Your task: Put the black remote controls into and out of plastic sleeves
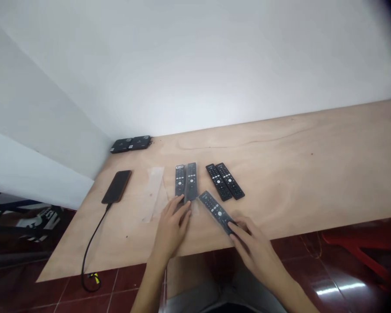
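Observation:
My left hand [174, 224] lies with its fingers stretched out, the tips at the lower ends of two dark remote controls that stand side by side. Of these, the left remote control [180, 178] has a white label at its top, and the right remote control [192, 179] is in a clear plastic sleeve. My right hand [249, 241] grips the lower end of another sleeved remote control [217, 211], which is tilted on the table. Just beyond it, two bare black remote controls [218, 181] [230, 180] lie slanted next to each other.
Clear plastic sleeves [154, 193] lie left of the remotes. Farther left is a phone [117, 187] with a black cable [94, 239] hanging over the table's front edge. Two black boxes [130, 144] sit in the back left corner of the wooden table [306, 174], against the wall.

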The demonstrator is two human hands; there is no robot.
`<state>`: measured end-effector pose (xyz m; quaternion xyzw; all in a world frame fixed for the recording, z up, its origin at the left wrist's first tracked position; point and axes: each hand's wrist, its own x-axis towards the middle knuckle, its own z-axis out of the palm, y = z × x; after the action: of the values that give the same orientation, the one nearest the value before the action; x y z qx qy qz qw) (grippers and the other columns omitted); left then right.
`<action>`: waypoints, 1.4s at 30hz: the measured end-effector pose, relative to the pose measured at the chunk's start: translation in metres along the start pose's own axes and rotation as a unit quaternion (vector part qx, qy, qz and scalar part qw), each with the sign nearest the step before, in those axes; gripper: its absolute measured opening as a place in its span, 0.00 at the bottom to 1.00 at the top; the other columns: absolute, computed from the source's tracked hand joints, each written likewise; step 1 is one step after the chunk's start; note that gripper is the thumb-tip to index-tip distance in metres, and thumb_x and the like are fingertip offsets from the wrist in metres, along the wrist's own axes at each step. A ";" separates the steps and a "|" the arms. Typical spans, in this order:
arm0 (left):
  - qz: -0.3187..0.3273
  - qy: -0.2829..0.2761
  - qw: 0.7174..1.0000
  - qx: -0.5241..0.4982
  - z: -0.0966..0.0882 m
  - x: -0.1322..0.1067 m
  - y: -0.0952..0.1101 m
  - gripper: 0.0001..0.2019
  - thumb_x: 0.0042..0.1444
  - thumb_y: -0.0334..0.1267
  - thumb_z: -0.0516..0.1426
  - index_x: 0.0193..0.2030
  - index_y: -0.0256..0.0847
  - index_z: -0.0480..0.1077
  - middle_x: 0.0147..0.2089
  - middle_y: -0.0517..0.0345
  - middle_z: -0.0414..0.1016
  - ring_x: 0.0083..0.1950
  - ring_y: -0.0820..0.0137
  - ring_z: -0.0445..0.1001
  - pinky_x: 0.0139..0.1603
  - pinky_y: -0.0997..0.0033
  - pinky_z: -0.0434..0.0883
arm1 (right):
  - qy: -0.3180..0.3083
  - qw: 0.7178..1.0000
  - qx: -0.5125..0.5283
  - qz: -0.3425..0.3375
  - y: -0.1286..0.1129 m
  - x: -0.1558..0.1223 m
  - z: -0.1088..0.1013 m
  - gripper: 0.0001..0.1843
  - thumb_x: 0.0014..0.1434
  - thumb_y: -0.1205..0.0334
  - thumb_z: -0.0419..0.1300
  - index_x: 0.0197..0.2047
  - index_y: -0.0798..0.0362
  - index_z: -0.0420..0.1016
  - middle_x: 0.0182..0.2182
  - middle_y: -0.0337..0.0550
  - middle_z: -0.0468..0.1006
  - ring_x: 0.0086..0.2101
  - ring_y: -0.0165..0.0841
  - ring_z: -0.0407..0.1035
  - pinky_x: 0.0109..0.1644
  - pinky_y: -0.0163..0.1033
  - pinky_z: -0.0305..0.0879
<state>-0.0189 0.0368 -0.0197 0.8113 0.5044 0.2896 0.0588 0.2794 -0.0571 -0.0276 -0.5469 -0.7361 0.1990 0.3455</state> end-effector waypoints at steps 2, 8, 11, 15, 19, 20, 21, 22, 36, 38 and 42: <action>0.002 -0.001 1.000 0.003 0.000 -0.004 0.001 0.17 0.76 0.36 0.56 0.67 0.45 0.75 0.73 0.45 0.73 0.75 0.51 0.70 0.73 0.40 0.73 | -0.004 0.999 -0.049 -0.002 -0.012 0.012 0.007 0.23 0.78 0.59 0.56 0.72 0.41 0.75 0.61 0.55 0.79 0.56 0.53 0.77 0.57 0.60 0.81; 0.012 -0.037 0.999 0.031 0.003 -0.006 0.003 0.23 0.76 0.33 0.53 0.75 0.48 0.68 0.76 0.47 0.72 0.78 0.50 0.68 0.73 0.39 0.72 | 0.002 0.986 -0.164 -0.034 -0.027 0.060 0.039 0.25 0.77 0.60 0.56 0.73 0.52 0.73 0.57 0.61 0.79 0.50 0.55 0.73 0.55 0.62 0.74; 0.007 -0.049 0.998 0.030 0.003 -0.001 0.003 0.22 0.76 0.33 0.53 0.74 0.47 0.69 0.75 0.47 0.72 0.78 0.51 0.68 0.73 0.41 0.72 | 0.005 0.976 -0.212 -0.045 -0.028 0.087 0.055 0.27 0.77 0.62 0.56 0.75 0.58 0.71 0.59 0.64 0.78 0.49 0.55 0.71 0.55 0.62 0.71; 0.004 -0.053 0.998 0.018 0.004 0.007 0.004 0.20 0.76 0.34 0.53 0.72 0.45 0.70 0.73 0.47 0.74 0.78 0.53 0.68 0.75 0.42 0.71 | 0.004 0.970 -0.238 -0.055 -0.027 0.109 0.061 0.27 0.77 0.60 0.56 0.75 0.59 0.70 0.62 0.66 0.77 0.51 0.57 0.69 0.53 0.63 0.71; 0.000 -0.050 0.999 0.023 0.006 0.008 0.005 0.20 0.78 0.38 0.53 0.74 0.44 0.67 0.74 0.46 0.73 0.79 0.52 0.66 0.76 0.41 0.70 | -0.002 0.980 -0.173 -0.099 -0.019 0.107 0.054 0.24 0.78 0.63 0.54 0.72 0.53 0.73 0.62 0.60 0.79 0.56 0.54 0.71 0.58 0.61 0.71; 0.002 -0.049 0.998 0.027 0.006 0.007 0.006 0.21 0.78 0.39 0.53 0.75 0.44 0.66 0.75 0.45 0.72 0.80 0.51 0.65 0.76 0.41 0.69 | 0.012 0.983 -0.155 -0.100 -0.015 0.104 0.052 0.23 0.78 0.64 0.54 0.72 0.51 0.74 0.63 0.58 0.79 0.57 0.54 0.71 0.59 0.61 0.70; 0.004 -0.047 0.998 0.032 0.006 0.006 0.007 0.22 0.78 0.39 0.53 0.76 0.44 0.66 0.76 0.45 0.71 0.80 0.51 0.65 0.75 0.40 0.69 | 0.036 0.985 -0.141 -0.091 -0.011 0.100 0.049 0.24 0.78 0.64 0.53 0.72 0.50 0.74 0.65 0.58 0.78 0.60 0.54 0.70 0.61 0.62 0.70; 0.006 -0.044 0.998 0.036 0.005 0.005 0.007 0.22 0.78 0.40 0.54 0.76 0.44 0.65 0.76 0.44 0.71 0.80 0.50 0.64 0.75 0.40 0.69 | 0.061 0.986 -0.134 -0.075 -0.007 0.097 0.046 0.24 0.78 0.64 0.53 0.73 0.49 0.74 0.67 0.57 0.77 0.62 0.55 0.69 0.63 0.64 0.69; 0.095 0.016 0.995 -0.032 -0.007 -0.003 0.016 0.21 0.72 0.32 0.60 0.69 0.48 0.71 0.64 0.45 0.78 0.66 0.51 0.74 0.68 0.44 0.74 | -0.003 0.998 0.064 0.010 0.053 -0.001 -0.047 0.14 0.72 0.57 0.67 0.58 0.39 0.87 0.63 0.51 0.81 0.62 0.53 0.77 0.65 0.61 0.80; 0.121 0.004 0.992 -0.045 -0.005 -0.003 0.023 0.22 0.71 0.35 0.64 0.69 0.47 0.71 0.63 0.44 0.79 0.65 0.51 0.75 0.68 0.44 0.74 | -0.013 0.995 0.095 0.039 0.058 -0.004 -0.061 0.12 0.72 0.56 0.67 0.55 0.40 0.90 0.64 0.51 0.81 0.64 0.54 0.77 0.66 0.62 0.80; 0.179 -0.043 0.981 -0.069 0.001 -0.002 0.040 0.28 0.68 0.42 0.68 0.72 0.44 0.69 0.66 0.43 0.78 0.67 0.51 0.74 0.70 0.45 0.74 | -0.068 0.984 0.155 0.054 0.050 0.003 -0.070 0.11 0.73 0.55 0.67 0.53 0.39 0.91 0.66 0.50 0.81 0.64 0.54 0.76 0.67 0.65 0.78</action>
<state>0.0122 0.0160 -0.0056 0.8941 0.3270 0.2944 0.0835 0.3635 -0.0442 -0.0123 -0.5104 -0.6877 0.3662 0.3640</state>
